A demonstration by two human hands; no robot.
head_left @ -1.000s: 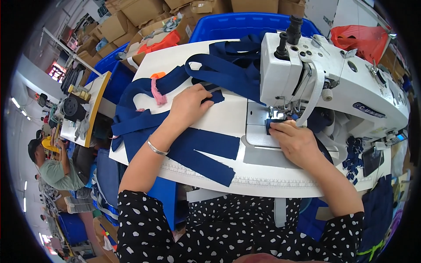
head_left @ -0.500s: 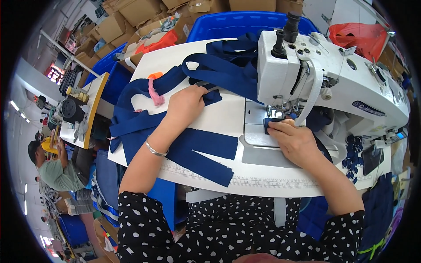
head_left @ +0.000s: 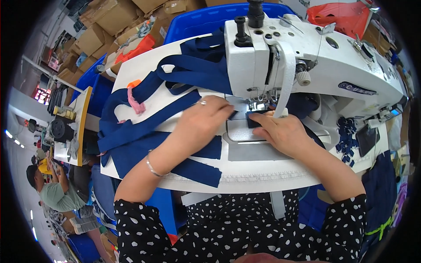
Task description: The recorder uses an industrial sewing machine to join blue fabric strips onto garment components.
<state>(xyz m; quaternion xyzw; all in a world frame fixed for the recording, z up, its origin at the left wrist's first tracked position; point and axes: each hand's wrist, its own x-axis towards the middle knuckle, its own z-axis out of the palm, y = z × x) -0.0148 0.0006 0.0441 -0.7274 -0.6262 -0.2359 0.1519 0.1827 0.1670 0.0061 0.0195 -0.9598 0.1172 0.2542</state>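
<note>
Sewing machine: the white sewing machine [head_left: 245, 65] is standing on the white surface [head_left: 184, 177], and I am working at its needle end.
Navy piece: a small navy piece [head_left: 253, 120] is lying on the machine's metal plate [head_left: 247, 133], just on my side of the presser foot.
Right hand: my right hand [head_left: 283, 131] is resting by the machine's needle area, index finger lying on that piece and thumb stretching out below; I cannot tell whether I am pinching it.
Left hand: my left hand [head_left: 199, 125] is reaching to the left edge of the machine's plate, fingers bending close together; a navy corner [head_left: 233, 115] is showing at the fingertips, but I cannot tell how I am gripping it.
Navy strips: long navy strips [head_left: 144, 116] are looping and overlapping left of the machine, some passing under my left forearm.
Pink scrap: a pink scrap [head_left: 137, 105] is lying among those strips, left of the machine.
Navy bits: a cluster of small navy bits [head_left: 346, 136] is lying under the machine's right end, beside a dark flat slab [head_left: 367, 139].
Blue bin: a blue bin [head_left: 188, 24] is standing behind the machine.
Co-worker: a person [head_left: 57, 190] is sitting far left of the machine.
</note>
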